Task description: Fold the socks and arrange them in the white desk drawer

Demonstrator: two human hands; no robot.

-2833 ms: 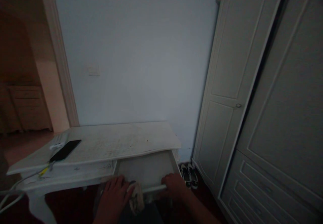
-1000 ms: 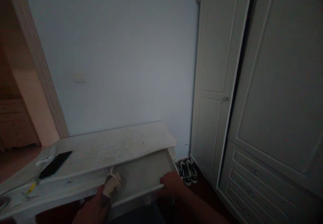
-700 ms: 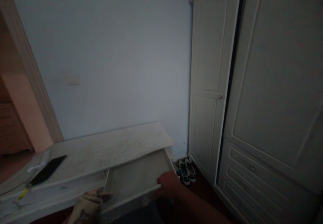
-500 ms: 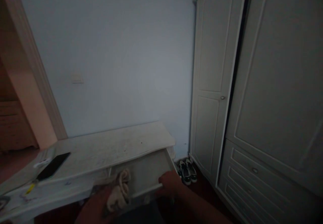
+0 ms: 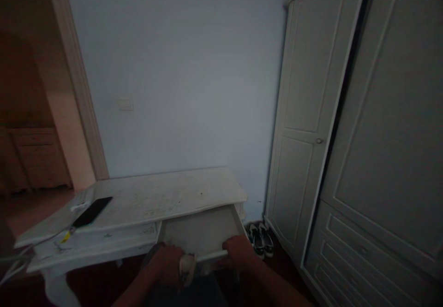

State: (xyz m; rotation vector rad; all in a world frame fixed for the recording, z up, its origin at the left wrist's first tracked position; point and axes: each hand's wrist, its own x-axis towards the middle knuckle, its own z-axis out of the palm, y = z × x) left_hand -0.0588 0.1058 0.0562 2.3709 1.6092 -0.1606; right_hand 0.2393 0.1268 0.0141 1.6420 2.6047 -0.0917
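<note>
Pale bluish wall [image 5: 180, 81] fills most of our view, pretty dim, with a big light-coloured wardrobe [image 5: 308, 90] along the right side. Below the wall we've got a white desk [image 5: 194, 180] with a scuffed, speckled top, and its right-hand drawer [image 5: 204, 231] is pulled out toward us. Between desk and wardrobe, a pair of black-and-white shoes [image 5: 260, 240] sits down low.

Hands next. Our right hand [image 5: 238, 249] is clamped over the drawer's front edge near the right corner and hasn't really budged. Our left hand [image 5: 168, 263] is the one that moved: half a second ago it had the pale cloth [image 5: 187, 268] bunched up over the drawer's left front corner, and now it's lower, fingers curled round the cloth. So the cloth is at the left part of the drawer front, and looks to be touching it, though it's too dark for us to tell how firmly. We'd guess that puts the drawer front, not the rim, under the cloth right now, with the right hand keeping things steady.

Smaller stuff: a dark phone [image 5: 92, 212] lies toward the desk's left end, and a little yellow thing [image 5: 65, 237] hangs just below it.
</note>
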